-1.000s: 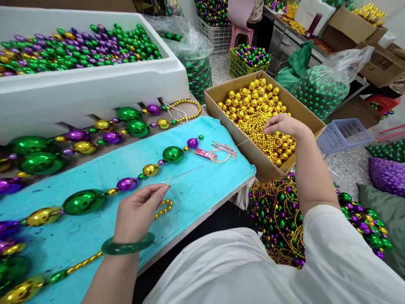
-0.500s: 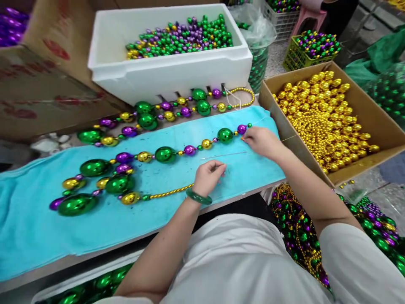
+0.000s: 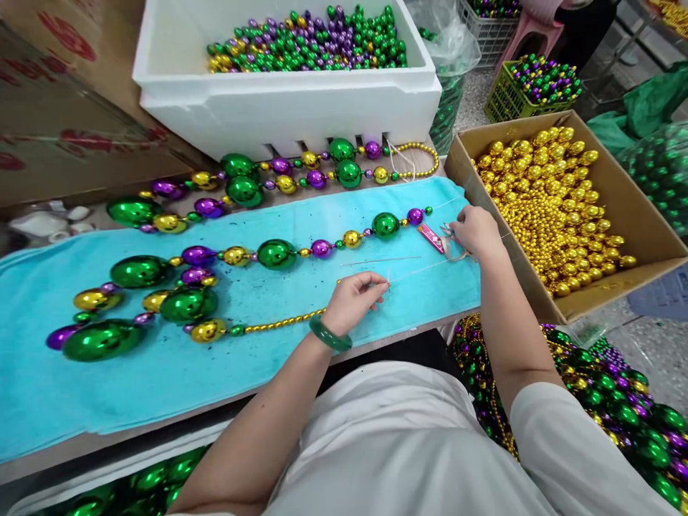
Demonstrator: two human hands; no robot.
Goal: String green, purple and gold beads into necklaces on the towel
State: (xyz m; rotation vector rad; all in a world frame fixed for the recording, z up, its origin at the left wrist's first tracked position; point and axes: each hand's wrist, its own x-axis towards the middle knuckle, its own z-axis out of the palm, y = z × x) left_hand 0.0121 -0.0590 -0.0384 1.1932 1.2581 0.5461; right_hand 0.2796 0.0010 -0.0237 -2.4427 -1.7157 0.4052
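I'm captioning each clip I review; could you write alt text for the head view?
Over a blue cloth, a person's left hand pinches a thin thread and the right hand is at some scissors. A green, gold and purple bead string lies on the cloth; a white foam box stands behind, a cardboard box of gold beads at right.
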